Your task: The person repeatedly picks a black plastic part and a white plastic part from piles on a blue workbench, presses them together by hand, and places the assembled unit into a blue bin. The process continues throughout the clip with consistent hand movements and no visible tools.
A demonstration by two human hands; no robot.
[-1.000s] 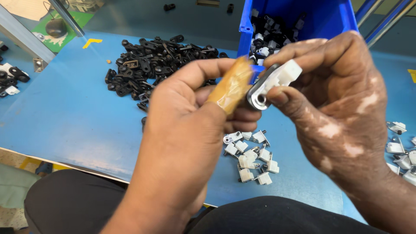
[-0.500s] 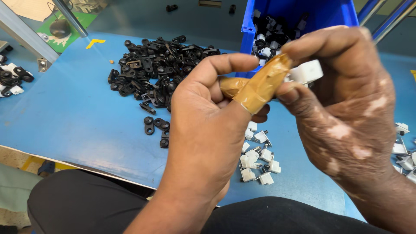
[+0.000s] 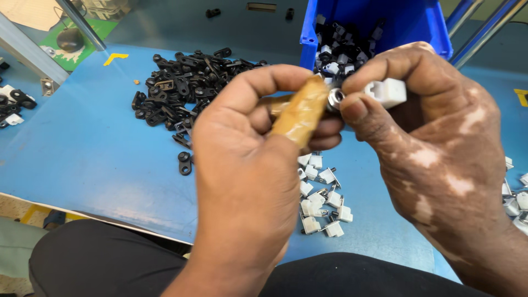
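My left hand [image 3: 247,165] is raised over the blue table [image 3: 82,159], its thumb wrapped in tan tape [image 3: 300,113], and its fingers close on a small metal ring part [image 3: 334,99]. My right hand [image 3: 434,143] meets it from the right and pinches a small white plastic clip [image 3: 388,91] that joins the metal ring. Both hands hold the same little assembly between them, above a cluster of white clips [image 3: 322,192] lying on the table.
A heap of black plastic clips [image 3: 187,82] lies at the table's far left-centre. A blue bin [image 3: 410,25] with mixed black and white parts stands behind my hands. More white parts [image 3: 514,192] sit at the right edge, and a metal frame post [image 3: 27,49] is at the far left.
Both hands have shifted slightly to the right and turned the part. The white clip now sticks out above my right thumb, and the metal ring faces the camera.
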